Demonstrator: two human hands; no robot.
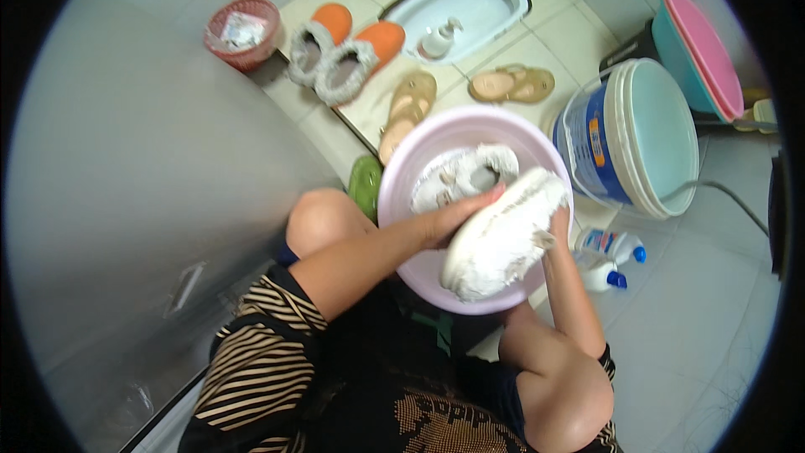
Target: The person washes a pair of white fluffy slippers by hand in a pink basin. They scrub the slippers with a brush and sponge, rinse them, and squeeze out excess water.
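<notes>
A white slipper with a thick sole point(503, 242) is held tilted between both hands, over the front right part of a pink plastic basin point(415, 283). My left hand point(462, 214) grips its left side, with the fingers partly hidden beneath. My right hand point(556, 229) holds its right edge, mostly covered by the slipper. Behind it, a second white slipper with a fluffy collar point(440, 179) lies inside the basin. The basin stands between my knees.
Orange fleece-lined slippers point(377, 44), tan sandals point(512, 83) and a green slipper point(365, 185) surround the basin. A squat toilet point(465, 3) with a pump bottle point(438, 39) lies beyond. Right are a large bucket point(657, 138), cleaner bottles point(607, 245) and stacked basins point(701, 53); a red basket point(245, 60) is upper left.
</notes>
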